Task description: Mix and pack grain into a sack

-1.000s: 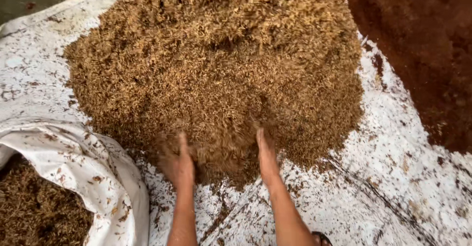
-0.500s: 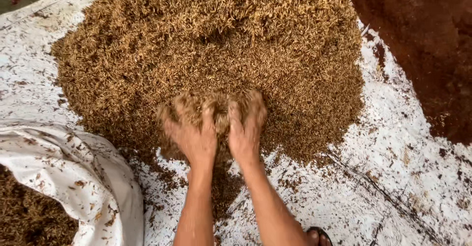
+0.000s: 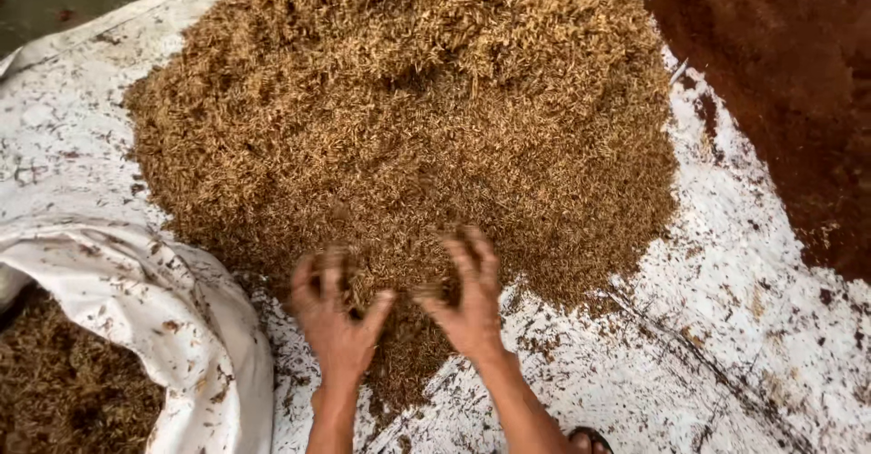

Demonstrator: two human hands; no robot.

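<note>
Both hands sit at the near edge of the husk pile [image 3: 408, 136], left hand [image 3: 334, 318] and right hand [image 3: 467, 295] palms up, fingers curled loosely and spread, gripping nothing firmly (husks blur between them). The pile lies on a white sheet [image 3: 726, 327], with an open sack [image 3: 154, 309] to the left.

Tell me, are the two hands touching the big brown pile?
Touching. The head view shows the left hand and right hand with fingers dug into the husk pile.
</note>
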